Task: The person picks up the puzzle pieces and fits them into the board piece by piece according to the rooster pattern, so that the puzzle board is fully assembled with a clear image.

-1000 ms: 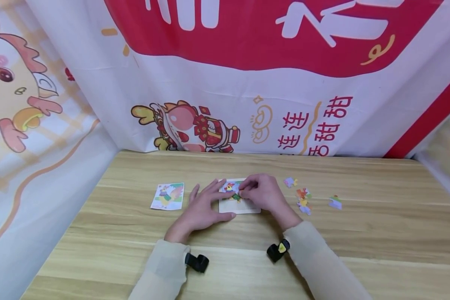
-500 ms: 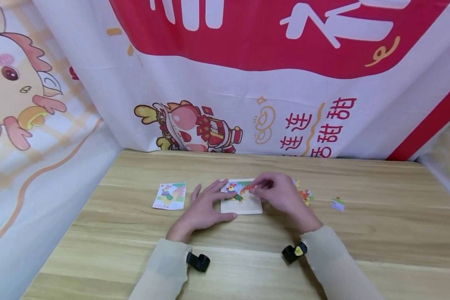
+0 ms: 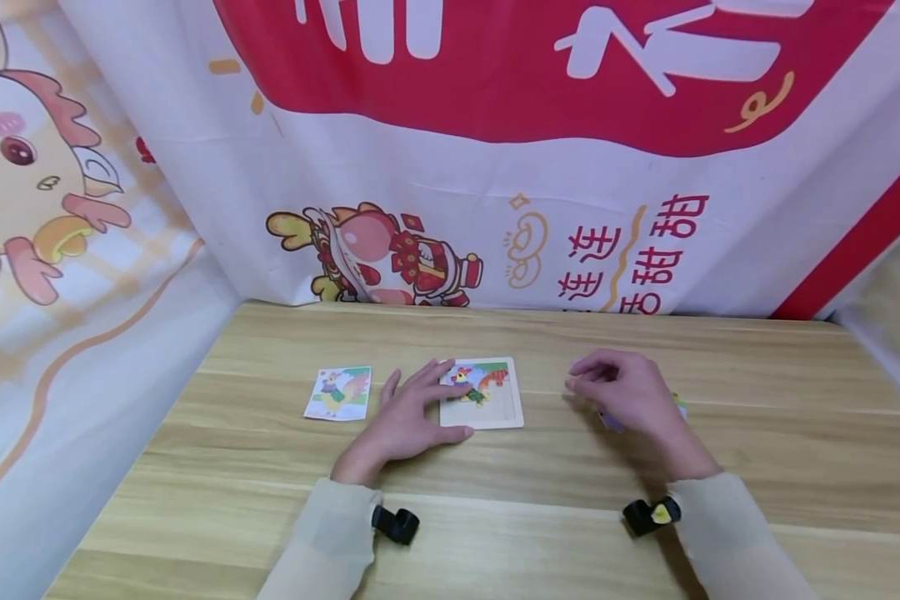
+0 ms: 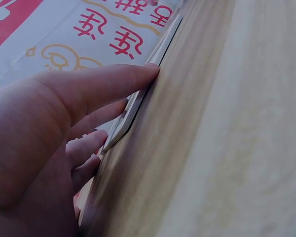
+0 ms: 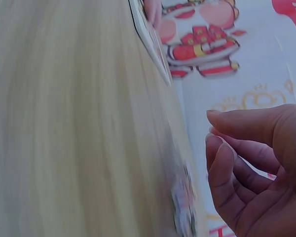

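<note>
A square puzzle board [image 3: 504, 412] lies on the table, its upper part filled with rooster pieces and its lower part bare. My left hand [image 3: 407, 417] rests on the board's left side with spread fingers; in the left wrist view the thumb of that hand [image 4: 44, 123] touches the board's edge [image 4: 121, 129]. My right hand [image 3: 630, 392] hovers right of the board over loose pieces [image 3: 611, 422], partly hiding them. In the right wrist view this hand [image 5: 261, 168] has bent fingers near the thumb and nothing between them, with blurred pieces [image 5: 183, 202] on the table below.
A printed rooster picture card [image 3: 337, 393] lies left of my left hand. Another loose piece [image 3: 679, 404] shows just right of my right hand. A printed cloth [image 3: 420, 167] hangs along the table's back edge, and another patterned cloth [image 3: 67, 250] stands at the left.
My right hand has moved right, off the board to the loose pieces. An orange-red piece now shows at the board's upper right. My left hand has stayed in place.
</note>
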A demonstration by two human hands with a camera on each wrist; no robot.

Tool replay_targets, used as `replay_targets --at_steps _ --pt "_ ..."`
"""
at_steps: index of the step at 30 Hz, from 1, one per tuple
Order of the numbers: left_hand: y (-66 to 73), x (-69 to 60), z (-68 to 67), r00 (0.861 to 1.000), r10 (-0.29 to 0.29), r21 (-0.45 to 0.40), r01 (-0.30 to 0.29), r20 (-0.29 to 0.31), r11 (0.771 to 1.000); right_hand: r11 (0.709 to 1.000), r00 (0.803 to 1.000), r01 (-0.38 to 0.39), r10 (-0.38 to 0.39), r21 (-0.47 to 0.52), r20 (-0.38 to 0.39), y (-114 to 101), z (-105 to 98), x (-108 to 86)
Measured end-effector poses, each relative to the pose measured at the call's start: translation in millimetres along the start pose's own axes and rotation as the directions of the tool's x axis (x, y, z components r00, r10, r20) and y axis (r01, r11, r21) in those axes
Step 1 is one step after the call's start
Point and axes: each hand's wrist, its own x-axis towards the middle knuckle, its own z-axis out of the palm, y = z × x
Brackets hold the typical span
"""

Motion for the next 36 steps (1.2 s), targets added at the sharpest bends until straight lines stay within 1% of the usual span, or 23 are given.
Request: replay_targets --at_steps 3,5,10,14,18,20,30,36 --pt "0.2 -0.2 -0.3 1.000 -0.002 0.001 0.002 -0.004 1.000 0.999 1.000 -0.023 0.023 -0.027 -0.013 9.4 -11.5 -2.5" --pt "0.0 -0.2 -0.4 1.000 -0.002 0.001 0.002 -0.005 1.000 0.999 0.999 -0.043 0.043 -0.027 -0.011 16.2 -18.2 -3.6" --pt "-0.6 -0.6 -0.3 1.000 0.001 -0.001 -0.001 -0.006 1.000 0.992 0.992 -0.124 0.124 0.010 0.022 31.9 -30.8 -4.7" --pt "-1.5 -0.7 0.5 1.000 0.004 0.005 -0.004 -0.008 1.000 0.986 0.985 -0.168 0.168 -0.009 0.035 38.1 -35.6 -4.6" --pt "-2.4 -0.6 1.2 1.000 0.007 0.012 -0.007 -0.011 1.000 0.979 0.979 -0.197 0.199 -0.054 0.035 36.8 -35.5 -5.2" --pt "-2.5 -0.8 1.4 1.000 0.006 0.010 -0.005 -0.010 1.000 0.977 0.980 -0.195 0.198 -0.089 0.026 34.5 -34.3 -6.1" --pt "-1.4 -1.0 2.0 1.000 0.002 0.022 -0.002 -0.001 1.000 0.961 0.981 -0.192 0.188 -0.197 -0.041 30.7 -26.0 -7.2" --pt "-1.8 0.0 3.6 1.000 0.001 0.026 -0.001 -0.015 1.000 0.953 0.978 -0.209 0.205 -0.220 -0.040 28.1 -25.0 -7.0"
